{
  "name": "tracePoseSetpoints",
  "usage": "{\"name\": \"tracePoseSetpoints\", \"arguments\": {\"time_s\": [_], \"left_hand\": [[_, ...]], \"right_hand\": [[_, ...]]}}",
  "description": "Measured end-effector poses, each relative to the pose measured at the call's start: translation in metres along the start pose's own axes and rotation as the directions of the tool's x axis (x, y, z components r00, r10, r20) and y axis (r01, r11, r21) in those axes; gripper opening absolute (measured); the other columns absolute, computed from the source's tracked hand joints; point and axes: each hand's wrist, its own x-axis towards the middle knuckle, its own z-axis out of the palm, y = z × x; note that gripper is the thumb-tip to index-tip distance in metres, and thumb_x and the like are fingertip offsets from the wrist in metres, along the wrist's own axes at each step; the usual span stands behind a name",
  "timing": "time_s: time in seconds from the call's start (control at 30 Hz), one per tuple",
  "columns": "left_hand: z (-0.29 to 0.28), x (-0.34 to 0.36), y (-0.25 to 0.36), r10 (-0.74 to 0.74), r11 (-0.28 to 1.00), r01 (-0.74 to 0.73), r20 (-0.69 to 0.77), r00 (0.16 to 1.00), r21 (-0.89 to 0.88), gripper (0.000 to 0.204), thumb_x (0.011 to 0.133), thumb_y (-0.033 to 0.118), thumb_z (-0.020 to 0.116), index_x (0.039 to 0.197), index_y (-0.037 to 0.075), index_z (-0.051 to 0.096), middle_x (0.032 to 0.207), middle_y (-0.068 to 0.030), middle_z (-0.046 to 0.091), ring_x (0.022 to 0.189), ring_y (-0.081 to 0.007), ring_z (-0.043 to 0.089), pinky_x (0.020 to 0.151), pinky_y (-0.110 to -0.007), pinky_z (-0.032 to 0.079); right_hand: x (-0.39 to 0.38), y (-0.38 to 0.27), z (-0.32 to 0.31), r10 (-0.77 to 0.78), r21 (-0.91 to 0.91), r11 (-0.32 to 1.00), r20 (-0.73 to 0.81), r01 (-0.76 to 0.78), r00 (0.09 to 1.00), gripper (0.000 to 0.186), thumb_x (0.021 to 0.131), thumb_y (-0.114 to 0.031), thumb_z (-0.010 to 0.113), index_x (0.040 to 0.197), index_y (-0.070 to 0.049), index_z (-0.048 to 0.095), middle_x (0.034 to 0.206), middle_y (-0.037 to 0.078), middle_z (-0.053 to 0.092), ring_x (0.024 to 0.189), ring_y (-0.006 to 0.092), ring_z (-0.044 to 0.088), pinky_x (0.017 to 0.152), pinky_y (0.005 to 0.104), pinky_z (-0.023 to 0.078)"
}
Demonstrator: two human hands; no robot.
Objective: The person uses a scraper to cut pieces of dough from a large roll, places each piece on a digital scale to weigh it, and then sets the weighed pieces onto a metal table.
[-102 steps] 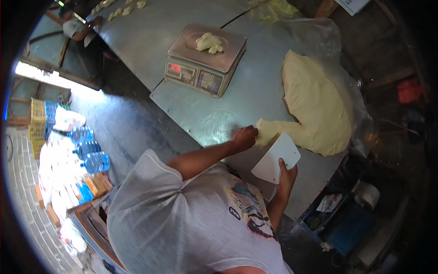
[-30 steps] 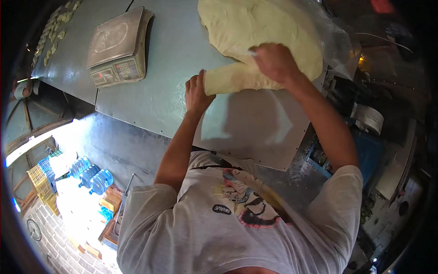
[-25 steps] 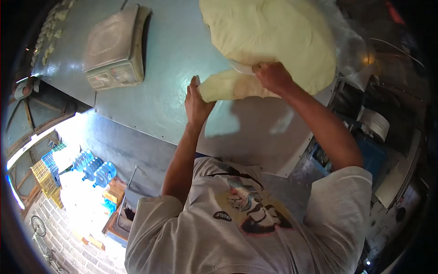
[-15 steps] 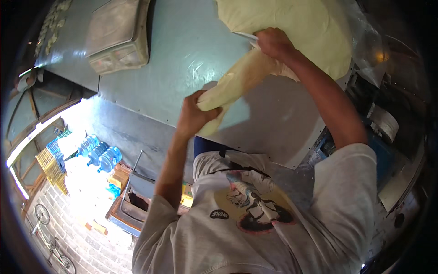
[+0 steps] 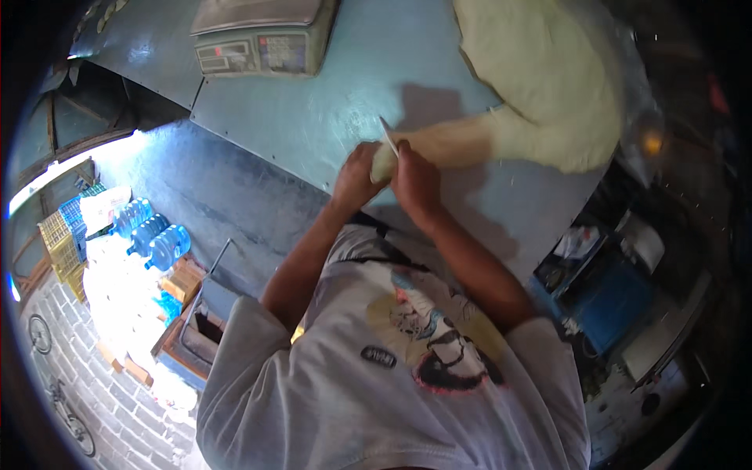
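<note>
A large sheet of pale yellow dough (image 5: pixel 548 86) lies at the far right of the metal table, and a long strip of dough (image 5: pixel 458 143) runs from it toward me. My left hand (image 5: pixel 359 176) is closed round the near end of the strip. Close beside it, my right hand (image 5: pixel 416 178) grips a knife (image 5: pixel 388 135), whose thin light blade points up and left across the strip near my left fingers. The handle is hidden in my right fist. Whether the blade has gone into the dough cannot be made out.
A weighing scale (image 5: pixel 262 51) stands on the metal table (image 5: pixel 360 70) at the far left. Clear plastic sheeting (image 5: pixel 644 117) hangs by the right edge. Below left are blue water jugs (image 5: pixel 160 239) and plastic crates (image 5: pixel 63 235); a blue machine (image 5: pixel 607 305) sits at right.
My right hand has brought the knife left and nearer, from beside the dough sheet to the strip's end by my left hand. The view has shifted, and the strip now stretches out longer.
</note>
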Motion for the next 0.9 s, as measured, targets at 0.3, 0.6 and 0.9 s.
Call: {"name": "tracePoseSetpoints", "arguments": {"time_s": [0.3,0.6,0.9], "left_hand": [[-0.131,0.115,-0.029,-0.175,0.982,0.16,-0.161,0.971,-0.097,0.074,0.069,0.023,0.084,0.128,0.0,0.046,0.118,-0.0229,0.064,0.106,-0.0379,0.064,0.092,-0.043,0.052],[-0.251,0.254,-0.004,0.331,0.78,0.018,-0.437,0.836,0.625,0.079,0.077,0.039,0.077,0.141,0.008,0.043,0.138,-0.0232,0.047,0.131,-0.0358,0.043,0.107,-0.048,0.039],[-0.003,0.073,-0.046,0.125,0.981,-0.082,0.247,0.961,-0.179,0.026,0.079,0.011,0.07,0.105,0.006,0.071,0.106,-0.018,0.068,0.105,-0.0393,0.062,0.092,-0.045,0.05]], "right_hand": [[0.054,0.032,0.0,0.316,0.577,0.805,-0.227,-0.134,0.921,0.04,0.082,-0.004,0.07,0.119,0.007,0.058,0.107,0.022,0.068,0.101,0.0342,0.067,0.088,0.0408,0.051],[-0.08,0.035,-0.028,0.705,0.927,0.357,-0.188,-0.114,0.683,0.043,0.086,0.001,0.067,0.127,0.006,0.054,0.118,0.013,0.064,0.106,0.023,0.062,0.095,0.0337,0.047],[-0.021,-0.043,-0.057,0.469,0.408,0.846,-0.265,-0.343,0.843,0.04,0.081,-0.003,0.069,0.118,0.006,0.058,0.106,0.024,0.067,0.1,0.0369,0.067,0.088,0.038,0.05]]}}
